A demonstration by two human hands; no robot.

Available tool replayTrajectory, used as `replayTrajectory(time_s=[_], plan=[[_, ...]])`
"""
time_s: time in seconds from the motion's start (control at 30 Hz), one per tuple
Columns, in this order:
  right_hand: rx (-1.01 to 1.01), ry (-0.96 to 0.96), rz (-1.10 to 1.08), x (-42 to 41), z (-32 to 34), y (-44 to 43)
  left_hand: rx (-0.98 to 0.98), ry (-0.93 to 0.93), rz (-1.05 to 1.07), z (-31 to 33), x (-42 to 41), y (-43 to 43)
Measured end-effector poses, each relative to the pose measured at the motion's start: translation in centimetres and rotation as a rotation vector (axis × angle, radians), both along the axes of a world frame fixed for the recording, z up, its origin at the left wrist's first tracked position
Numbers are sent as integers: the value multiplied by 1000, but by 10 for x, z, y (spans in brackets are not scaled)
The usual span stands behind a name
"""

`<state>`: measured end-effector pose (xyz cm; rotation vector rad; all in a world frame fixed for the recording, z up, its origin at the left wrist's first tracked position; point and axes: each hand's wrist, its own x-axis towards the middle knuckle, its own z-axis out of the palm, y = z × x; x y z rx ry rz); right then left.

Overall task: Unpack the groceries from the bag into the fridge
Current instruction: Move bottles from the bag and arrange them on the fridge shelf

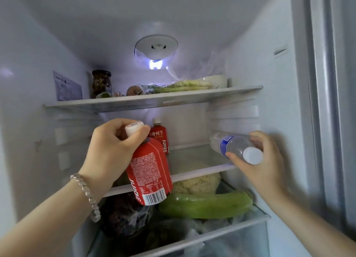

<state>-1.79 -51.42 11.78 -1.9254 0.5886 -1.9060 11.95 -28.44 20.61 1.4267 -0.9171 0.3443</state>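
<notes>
I look into the open fridge. My left hand point(113, 148) grips a red juice bottle point(149, 172) by its white cap, and the bottle hangs tilted in front of the middle glass shelf point(194, 160). A second red juice bottle point(159, 137) stands upright at the back of that shelf. My right hand point(264, 162) holds a clear water bottle point(229, 145) with a blue label and white cap, lying on its side above the shelf's right end, cap toward me. No grocery bag is in view.
The top shelf point(154, 100) carries a dark jar point(101, 83), leafy greens and a white bowl point(215, 80). Below the middle shelf lie a cauliflower point(198, 183), a long green squash point(206, 204) and a dark bagged vegetable point(123, 216). The fridge's right wall stands close to my right hand.
</notes>
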Motion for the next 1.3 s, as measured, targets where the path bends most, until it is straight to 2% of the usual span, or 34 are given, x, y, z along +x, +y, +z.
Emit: replayTrajectory(time_s=[0.1, 0.23, 0.3, 0.4, 0.53, 0.67, 0.73, 0.83, 0.87, 0.93, 0.97, 1.0, 1.03, 1.07, 1.17, 1.27, 1.3], plan=[[-83, 191, -119, 3, 7, -11, -2, 9, -11, 0, 0, 1], [-76, 824, -323, 29, 30, -20, -7, 26, -7, 1, -1, 0], [-87, 1040, -438, 47, 45, -21, -4, 27, -5, 0, -2, 2], [-53, 1180, -528, 67, 61, -25, -1, 28, 3, -4, -6, 8], [-49, 1270, -629, 88, 60, -29, 14, 48, 19, -7, -9, 21], [33, 1296, -582, 89, 60, -33, 40, 86, 32, -5, -5, 27], [77, 1279, -471, 82, 66, -32, 32, 98, 49, -5, -3, 28], [74, 1045, -239, 70, 75, -15, 33, 106, 52, -5, -2, 29], [9, 954, -111, 66, 78, -2, 32, 105, 52, -4, -2, 27], [-24, 798, 397, 54, 85, 33, 32, 100, 44, -2, -2, 22], [30, 794, 681, 49, 85, 54, 22, 95, 42, -1, -2, 19], [59, 827, 870, 46, 84, 73, 3, 78, 43, -1, -2, 14], [44, 871, 947, 46, 80, 89, -25, 63, 41, 0, -5, 11], [19, 869, 958, 48, 74, 100, -52, 36, 35, -1, -8, 7], [-41, 676, 856, 52, 64, 111, -76, -90, 24, -3, -19, -1], [-98, 615, 683, 47, 65, 103, -66, -128, -109, -11, -10, 2], [-117, 594, 615, 47, 66, 98, -27, -187, -83, -16, -2, 4]])
